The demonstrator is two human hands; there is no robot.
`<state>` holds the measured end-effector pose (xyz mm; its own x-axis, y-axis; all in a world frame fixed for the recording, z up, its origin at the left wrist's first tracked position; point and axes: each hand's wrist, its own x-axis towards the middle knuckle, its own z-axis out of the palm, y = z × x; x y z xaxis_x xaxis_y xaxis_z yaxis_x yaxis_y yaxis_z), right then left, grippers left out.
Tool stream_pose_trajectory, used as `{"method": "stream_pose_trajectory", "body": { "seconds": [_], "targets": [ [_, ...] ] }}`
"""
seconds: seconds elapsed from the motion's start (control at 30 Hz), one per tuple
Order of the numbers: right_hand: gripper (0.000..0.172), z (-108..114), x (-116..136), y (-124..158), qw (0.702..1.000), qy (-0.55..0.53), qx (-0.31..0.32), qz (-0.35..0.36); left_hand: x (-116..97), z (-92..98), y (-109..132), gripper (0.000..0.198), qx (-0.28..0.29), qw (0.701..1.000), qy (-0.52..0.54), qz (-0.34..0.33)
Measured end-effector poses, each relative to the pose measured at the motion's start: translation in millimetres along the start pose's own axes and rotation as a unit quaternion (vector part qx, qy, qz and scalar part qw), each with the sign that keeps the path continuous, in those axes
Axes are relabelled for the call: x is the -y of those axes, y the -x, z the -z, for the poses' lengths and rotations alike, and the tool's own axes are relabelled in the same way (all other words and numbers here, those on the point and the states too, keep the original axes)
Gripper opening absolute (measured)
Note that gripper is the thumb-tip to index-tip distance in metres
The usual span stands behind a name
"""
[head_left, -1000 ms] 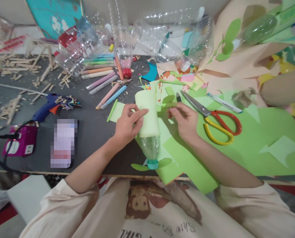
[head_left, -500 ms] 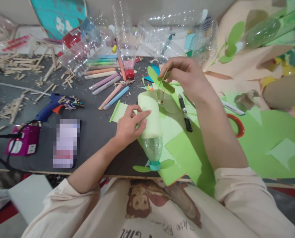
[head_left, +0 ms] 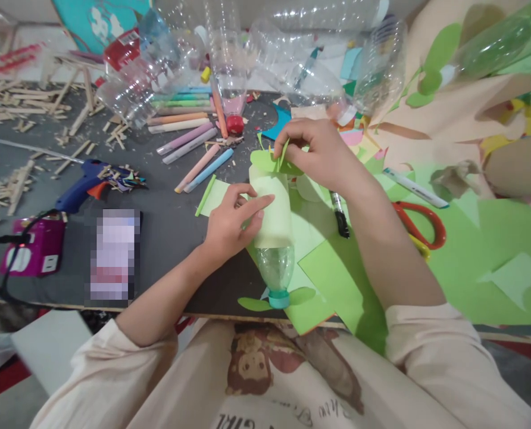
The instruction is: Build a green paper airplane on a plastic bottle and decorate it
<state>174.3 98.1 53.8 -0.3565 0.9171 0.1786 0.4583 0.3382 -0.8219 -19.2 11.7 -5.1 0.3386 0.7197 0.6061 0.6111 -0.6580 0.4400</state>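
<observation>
A plastic bottle wrapped in pale green paper [head_left: 273, 214] lies on the table, its teal cap [head_left: 277, 298] towards me with green paper leaves beside the cap. My left hand [head_left: 232, 223] rests on the wrap's left side, fingers pressed against it. My right hand [head_left: 316, 152] is at the bottle's far end, pinching a green paper leaf cut-out [head_left: 265, 159] by its thin stem against the wrap's top edge. A black marker [head_left: 339, 213] lies just right of the bottle on green paper.
Red-and-yellow scissors [head_left: 419, 229] lie on a large green sheet [head_left: 493, 250] at right. A blue glue gun [head_left: 84, 185] and a magenta box [head_left: 28, 253] sit at left. Chalk sticks [head_left: 194, 152], empty clear bottles [head_left: 292, 65] and wooden sticks [head_left: 19, 113] crowd the back.
My right hand picked up a green leaf piece, lifted it away from the table, then brought it down to the bottle's far end. My left hand stayed on the wrap.
</observation>
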Motion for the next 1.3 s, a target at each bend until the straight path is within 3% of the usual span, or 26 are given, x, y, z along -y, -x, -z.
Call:
{"method": "stream_pose_trajectory", "body": {
  "seconds": [0.2,0.4,0.53,0.73,0.93,1.13,1.3],
  "targets": [
    [0.021,-6.4,-6.6,-0.5,0.999,-0.025,-0.028,-0.005,1.5,2.4,0.5,0.024,-0.006,1.000,-0.016,0.000],
    [0.029,-3.2,2.1,-3.0,0.996,-0.071,-0.019,-0.049,2.3,15.0,-3.1,0.045,0.067,0.992,-0.084,-0.070],
    [0.040,6.4,10.7,-5.0,0.993,-0.074,-0.004,-0.095,7.9,15.7,-1.7,0.059,0.091,0.992,-0.061,-0.058],
    [0.046,17.8,10.3,-4.2,0.988,-0.099,0.008,-0.121,15.9,12.4,-0.5,0.055,0.110,0.994,-0.008,0.009],
    [0.041,28.5,8.2,2.4,0.990,-0.095,0.042,-0.097,22.2,13.7,-3.0,0.050,0.106,0.994,0.016,-0.010],
    [0.045,29.5,16.3,4.4,0.992,-0.112,0.002,-0.061,19.9,13.0,-4.7,0.060,0.174,0.983,0.053,-0.020],
    [0.040,20.8,13.9,0.8,0.994,-0.088,-0.004,-0.062,14.0,10.5,-1.6,0.062,0.183,0.980,0.072,0.003]
  ]
}}
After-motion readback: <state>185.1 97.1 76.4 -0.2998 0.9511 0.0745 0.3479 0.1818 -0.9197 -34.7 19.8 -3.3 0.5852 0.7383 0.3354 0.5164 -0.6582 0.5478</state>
